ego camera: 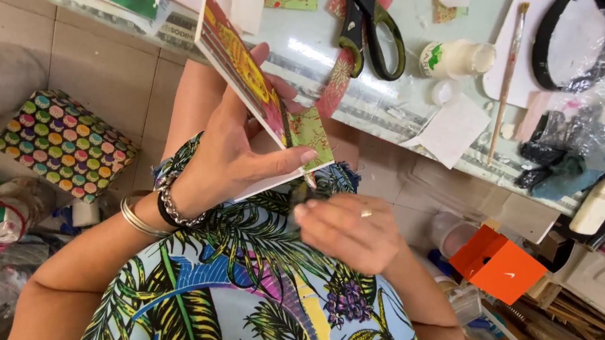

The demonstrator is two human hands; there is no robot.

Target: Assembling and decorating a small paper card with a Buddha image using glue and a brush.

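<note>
The glass table (392, 112) runs from ten o'clock to three o'clock, its near edge slanting down toward the right. Below that edge is open room over the person's lap, where both hands work. The tabletop itself is crowded: green-handled scissors (369, 25) at twelve o'clock, a small white glue bottle (456, 58) at one o'clock, a thin paintbrush (505, 78) beside it, and white paper scraps (453, 129) at the edge.

The left hand (229, 151) is closed around a small patterned booklet (251, 88), tilted with one corner pointing to eleven o'clock; the thumb lies across its green lower part and the fingers wrap behind. The right hand (348, 230) sits just below it at five o'clock, fingers loosely curled together and blurred, so I cannot tell whether it pinches anything.

A dotted box (63, 142) lies on the floor at nine o'clock; an orange box (498, 265) is at four o'clock.
</note>
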